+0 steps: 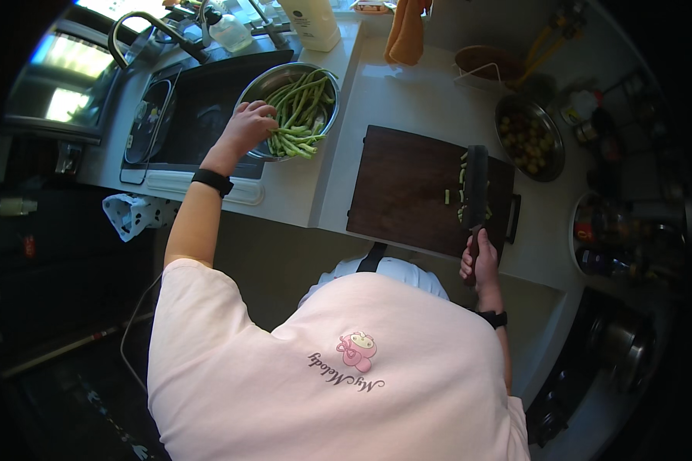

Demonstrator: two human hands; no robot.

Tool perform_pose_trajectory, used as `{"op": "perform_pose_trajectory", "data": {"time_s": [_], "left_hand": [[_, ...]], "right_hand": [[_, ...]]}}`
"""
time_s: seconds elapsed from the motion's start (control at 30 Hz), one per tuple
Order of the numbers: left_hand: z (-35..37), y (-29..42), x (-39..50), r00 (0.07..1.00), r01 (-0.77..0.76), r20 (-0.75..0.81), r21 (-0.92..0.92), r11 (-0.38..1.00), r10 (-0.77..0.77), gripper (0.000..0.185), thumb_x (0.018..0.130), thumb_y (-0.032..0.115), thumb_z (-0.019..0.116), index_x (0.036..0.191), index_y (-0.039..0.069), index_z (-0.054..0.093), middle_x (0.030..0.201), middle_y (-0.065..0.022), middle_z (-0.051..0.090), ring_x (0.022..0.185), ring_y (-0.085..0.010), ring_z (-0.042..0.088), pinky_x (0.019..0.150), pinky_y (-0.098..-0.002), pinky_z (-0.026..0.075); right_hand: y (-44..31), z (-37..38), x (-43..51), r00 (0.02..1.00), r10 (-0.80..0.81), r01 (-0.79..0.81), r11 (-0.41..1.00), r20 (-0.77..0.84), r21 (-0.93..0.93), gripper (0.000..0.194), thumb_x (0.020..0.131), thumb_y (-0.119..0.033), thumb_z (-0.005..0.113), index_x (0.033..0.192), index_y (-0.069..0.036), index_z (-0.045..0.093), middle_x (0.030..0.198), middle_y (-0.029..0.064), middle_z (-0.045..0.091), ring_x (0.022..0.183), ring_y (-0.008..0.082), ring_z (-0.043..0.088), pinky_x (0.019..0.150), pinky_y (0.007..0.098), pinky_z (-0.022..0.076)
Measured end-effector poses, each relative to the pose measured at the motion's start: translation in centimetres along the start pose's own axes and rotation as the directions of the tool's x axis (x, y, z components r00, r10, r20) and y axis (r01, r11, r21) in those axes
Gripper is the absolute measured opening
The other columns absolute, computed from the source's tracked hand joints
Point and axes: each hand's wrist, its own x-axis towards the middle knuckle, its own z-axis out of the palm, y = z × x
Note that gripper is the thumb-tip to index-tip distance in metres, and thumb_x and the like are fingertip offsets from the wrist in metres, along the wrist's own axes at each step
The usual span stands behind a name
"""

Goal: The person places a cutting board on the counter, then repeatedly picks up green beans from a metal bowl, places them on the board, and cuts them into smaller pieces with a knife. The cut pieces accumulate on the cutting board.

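Observation:
My left hand (252,125) reaches over the left rim of a stainless steel bowl (335,106), its fingers curled at long green beans (300,104). The fingertips and thumb are partly hidden, so whether they grip any beans is unclear. Some bean ends poke out past the bowl's near rim. My right hand (481,258) grips the handle of a cleaver (476,184). Its broad dark blade lies over the right part of a dark wooden cutting board (406,178). Short cut bean pieces (462,176) show beside the blade, with one piece (447,196) lying apart to the left.
Left of the bowl is a dark sink (199,115) with a black faucet (150,20). A metal bowl of small round produce (527,141) stands beyond the board's right corner. Jars on a round tray (579,259) sit farther right. An orange cloth (405,34) hangs at the back.

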Motion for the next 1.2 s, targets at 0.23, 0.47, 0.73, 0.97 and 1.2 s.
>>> {"op": "perform_pose_trajectory", "data": {"time_s": [0.23,0.47,0.73,0.97,1.2], "left_hand": [[-0.8,-2.3,-0.5,0.891,-0.042,-0.449,-0.221,0.974,-0.063,0.020,0.077,0.010,0.065,0.097,0.010,0.063,0.102,-0.0025,0.064,0.104,-0.0238,0.057,0.091,-0.0361,0.041],[-4.5,-3.4,0.7,0.751,-0.210,-0.484,-0.820,0.532,-0.450,0.019,0.094,0.020,0.051,0.105,0.005,0.050,0.092,-0.0080,0.064,0.094,-0.0168,0.061,0.084,-0.0292,0.047],[-13.1,2.0,0.4,0.794,-0.308,-0.357,-0.934,0.181,-0.491,0.026,0.094,0.025,0.052,0.111,0.006,0.052,0.073,-0.0001,0.052,0.056,-0.0054,0.046,0.052,-0.0188,0.039],[-11.0,14.5,0.7,0.994,0.084,0.089,-0.994,-0.068,-0.070,0.028,0.096,0.020,0.049,0.118,0.005,0.054,0.080,-0.0004,0.053,0.061,-0.0025,0.044,0.051,-0.0164,0.036],[0.3,23.5,6.1,0.840,0.521,0.542,-0.804,-0.286,0.007,0.032,0.092,0.026,0.054,0.117,0.005,0.055,0.079,-0.0002,0.055,0.057,-0.0039,0.043,0.047,-0.0170,0.033]], "right_hand": [[-0.1,0.2,-0.2,1.000,-0.010,0.010,1.000,0.005,0.024,0.042,0.092,-0.052,0.042,0.081,-0.011,0.044,0.049,-0.0006,0.037,0.035,0.0098,0.036,0.034,0.0242,0.0304],[-0.4,0.7,-0.3,1.000,-0.013,0.013,1.000,0.002,0.005,0.041,0.093,-0.050,0.041,0.081,-0.011,0.044,0.049,-0.0007,0.037,0.034,0.0097,0.035,0.033,0.0243,0.0303],[0.4,0.9,0.3,0.979,0.133,-0.112,0.984,0.153,-0.135,0.041,0.092,-0.051,0.044,0.081,-0.011,0.045,0.051,-0.0010,0.038,0.037,0.0091,0.035,0.035,0.0238,0.0320],[1.0,0.7,1.5,0.976,0.155,-0.138,0.983,0.151,-0.118,0.042,0.091,-0.052,0.044,0.081,-0.011,0.044,0.051,-0.0009,0.038,0.036,0.0093,0.035,0.035,0.0241,0.0315],[0.8,0.0,1.9,0.999,0.045,-0.044,0.996,0.010,-0.082,0.042,0.091,-0.052,0.045,0.080,-0.011,0.045,0.052,-0.0007,0.039,0.036,0.0093,0.035,0.035,0.0243,0.0319]]}}
